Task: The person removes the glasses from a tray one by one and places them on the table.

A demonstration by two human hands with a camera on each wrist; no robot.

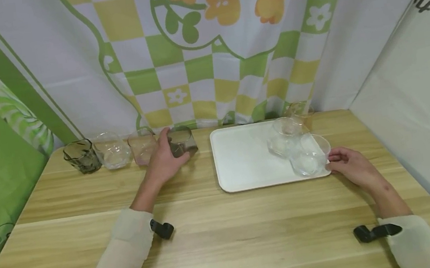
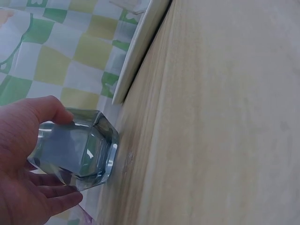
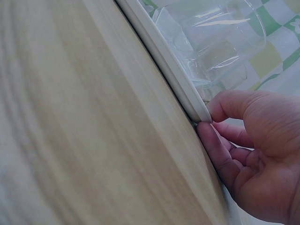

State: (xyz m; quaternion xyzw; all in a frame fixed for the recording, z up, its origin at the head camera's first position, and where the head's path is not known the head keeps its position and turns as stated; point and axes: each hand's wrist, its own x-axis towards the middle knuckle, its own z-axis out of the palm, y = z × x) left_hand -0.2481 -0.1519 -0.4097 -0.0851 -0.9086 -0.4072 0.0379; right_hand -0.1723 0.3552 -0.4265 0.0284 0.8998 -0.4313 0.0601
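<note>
My left hand (image 1: 163, 162) grips a smoky grey faceted glass (image 1: 186, 141) near the back of the table, left of the white tray (image 1: 248, 159). In the left wrist view, thumb and fingers reach around opposite sides of this grey glass (image 2: 77, 147). At the tray's front right corner, my right hand (image 1: 355, 169) pinches the rim; the right wrist view has the tray's corner (image 3: 194, 101) between thumb and finger. Two clear glasses stand on the tray's right part, a nearer one (image 1: 309, 160) and a farther one (image 1: 282, 138).
An amber-tinted glass (image 1: 305, 115) is at the tray's back right, partly hidden by the clear ones. Left of my left hand stand a pinkish glass (image 1: 141, 150), a clear glass (image 1: 113, 154) and a dark grey glass (image 1: 82, 157). A patterned curtain (image 1: 199, 77) hangs behind the wooden table (image 1: 249, 238).
</note>
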